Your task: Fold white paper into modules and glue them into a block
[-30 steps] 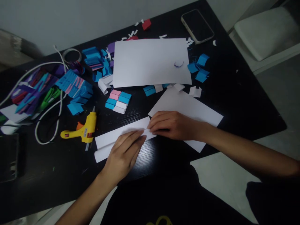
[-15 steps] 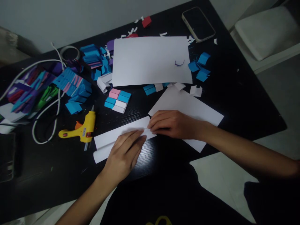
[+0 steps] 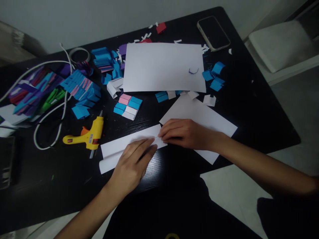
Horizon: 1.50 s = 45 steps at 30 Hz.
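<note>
A white sheet of paper (image 3: 114,147), its near edge folded over in a loose curl, lies on the black table in front of me. My left hand (image 3: 133,162) presses on the folded strip near its middle, fingers together. At the sheet's right end, my right hand (image 3: 180,132) pinches the fold, fingertips close to those of the left. Beneath my right hand and wrist is another white sheet (image 3: 194,111), lying askew. A yellow glue gun (image 3: 91,136) rests to the left of the folded paper.
A larger white sheet (image 3: 164,68) lies farther back. Folded paper pieces (image 3: 128,107) in pink, blue and white sit before it, with blue paper bundles (image 3: 82,88) at left. A white cable (image 3: 37,132) loops near the glue gun. A phone (image 3: 213,33) lies at the back right.
The camera view has shifted slightly. Both hands stay on the folded paper in nearly the same pose, and the objects on the table keep their places.
</note>
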### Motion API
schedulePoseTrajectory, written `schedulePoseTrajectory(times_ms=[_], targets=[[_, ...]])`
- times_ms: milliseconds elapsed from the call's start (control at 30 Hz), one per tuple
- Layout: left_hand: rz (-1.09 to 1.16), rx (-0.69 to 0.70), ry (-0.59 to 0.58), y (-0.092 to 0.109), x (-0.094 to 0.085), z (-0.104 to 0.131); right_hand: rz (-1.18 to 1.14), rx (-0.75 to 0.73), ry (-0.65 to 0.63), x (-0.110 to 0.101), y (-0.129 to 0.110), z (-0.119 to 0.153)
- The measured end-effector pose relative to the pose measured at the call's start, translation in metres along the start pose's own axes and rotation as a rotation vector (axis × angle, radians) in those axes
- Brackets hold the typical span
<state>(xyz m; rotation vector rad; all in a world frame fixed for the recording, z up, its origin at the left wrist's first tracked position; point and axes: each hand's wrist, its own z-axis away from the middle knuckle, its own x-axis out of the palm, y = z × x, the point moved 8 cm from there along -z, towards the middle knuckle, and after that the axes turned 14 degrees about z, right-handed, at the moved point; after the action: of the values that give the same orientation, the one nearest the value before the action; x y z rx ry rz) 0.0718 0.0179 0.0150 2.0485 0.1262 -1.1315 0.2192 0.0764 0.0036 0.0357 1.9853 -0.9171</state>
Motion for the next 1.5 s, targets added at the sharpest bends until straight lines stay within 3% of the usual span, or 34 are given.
schedulePoseTrajectory(times_ms=[600,900,1167,1267,1500], targets=[[-0.016,0.017,-0.039,0.003,0.003,-0.002,0.049,-0.028,-0.015,-0.002,-0.003,-0.001],[-0.060,0.002,-0.059,0.001,0.005,-0.002,0.330,-0.022,-0.034,-0.007,-0.015,0.000],[-0.102,0.005,-0.091,0.002,0.008,0.000,0.687,-0.079,0.036,0.005,-0.050,0.012],[-0.118,0.005,-0.106,0.001,0.011,0.001,0.719,-0.095,0.051,0.010,-0.055,0.018],[-0.118,0.015,-0.092,0.000,0.007,0.001,0.657,0.018,0.068,0.006,-0.046,0.018]])
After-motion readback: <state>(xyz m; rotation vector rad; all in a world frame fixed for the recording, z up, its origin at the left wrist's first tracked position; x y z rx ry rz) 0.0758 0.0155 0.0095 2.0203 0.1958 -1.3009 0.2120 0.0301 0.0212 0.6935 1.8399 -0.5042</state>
